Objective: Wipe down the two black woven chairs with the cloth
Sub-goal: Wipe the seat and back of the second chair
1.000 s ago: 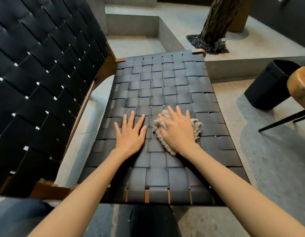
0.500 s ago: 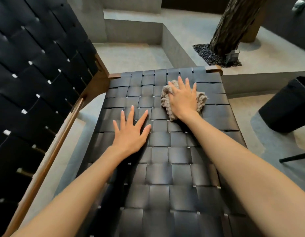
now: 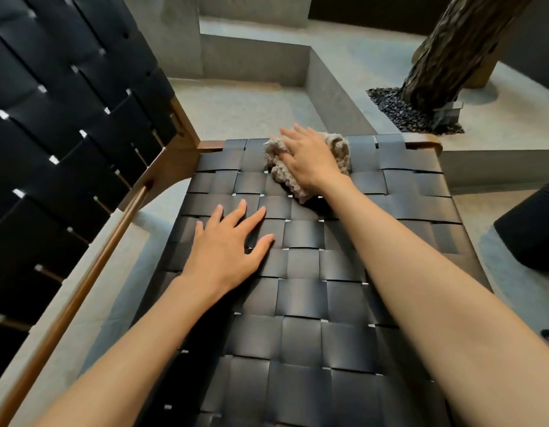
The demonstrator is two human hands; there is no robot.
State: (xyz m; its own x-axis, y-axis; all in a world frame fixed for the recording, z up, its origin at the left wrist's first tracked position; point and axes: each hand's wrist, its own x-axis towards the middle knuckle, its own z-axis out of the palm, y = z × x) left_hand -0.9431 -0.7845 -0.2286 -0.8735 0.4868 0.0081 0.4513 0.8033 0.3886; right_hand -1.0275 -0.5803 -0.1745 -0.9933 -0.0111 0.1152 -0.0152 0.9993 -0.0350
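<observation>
A black woven chair seat (image 3: 304, 303) with a brown wooden frame fills the middle of the head view. Its woven backrest (image 3: 66, 124) rises at the left. A crumpled beige cloth (image 3: 339, 149) lies at the seat's far edge. My right hand (image 3: 310, 158) presses flat on the cloth, fingers spread over it. My left hand (image 3: 227, 245) rests flat on the woven straps, fingers spread, a short way nearer and to the left of the cloth. Only one chair shows.
A dark tree trunk (image 3: 452, 53) rises from black gravel on a raised concrete ledge at the back right. A black bin (image 3: 535, 229) stands on the floor to the right. A sunken concrete step lies beyond the seat.
My right hand has pushed the cloth from the seat's middle to its far edge. My left hand stays planted on the seat. The camera has leaned forward over the chair.
</observation>
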